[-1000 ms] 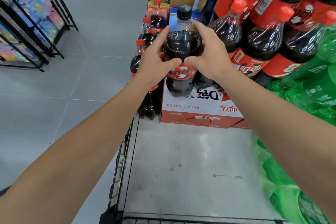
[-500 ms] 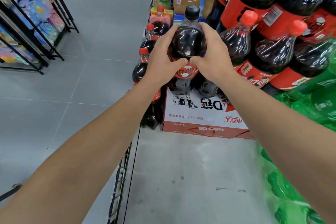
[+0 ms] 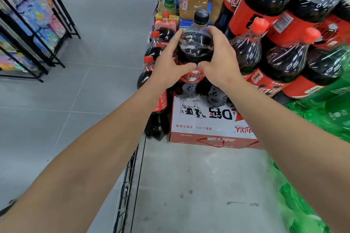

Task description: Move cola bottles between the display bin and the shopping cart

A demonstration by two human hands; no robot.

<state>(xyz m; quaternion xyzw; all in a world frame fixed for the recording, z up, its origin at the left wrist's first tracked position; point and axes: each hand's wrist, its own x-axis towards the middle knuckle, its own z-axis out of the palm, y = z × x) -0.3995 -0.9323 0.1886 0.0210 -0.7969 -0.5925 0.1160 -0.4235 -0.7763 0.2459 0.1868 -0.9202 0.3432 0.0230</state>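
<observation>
We grip the black-capped cola bottle (image 3: pixel 196 47) with both hands (image 3: pixel 171 66) (image 3: pixel 220 60) curled around its shoulder above the milk carton (image 3: pixel 206 119), and its smooth wall may slip down through them.

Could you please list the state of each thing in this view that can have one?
black-capped cola bottle: capped, upright, gripped by both hands above the carton
left hand: curled round the bottle
right hand: curled round the bottle
white-and-red carton: closed, lying flat
red-capped cola bottles: capped, upright
</observation>
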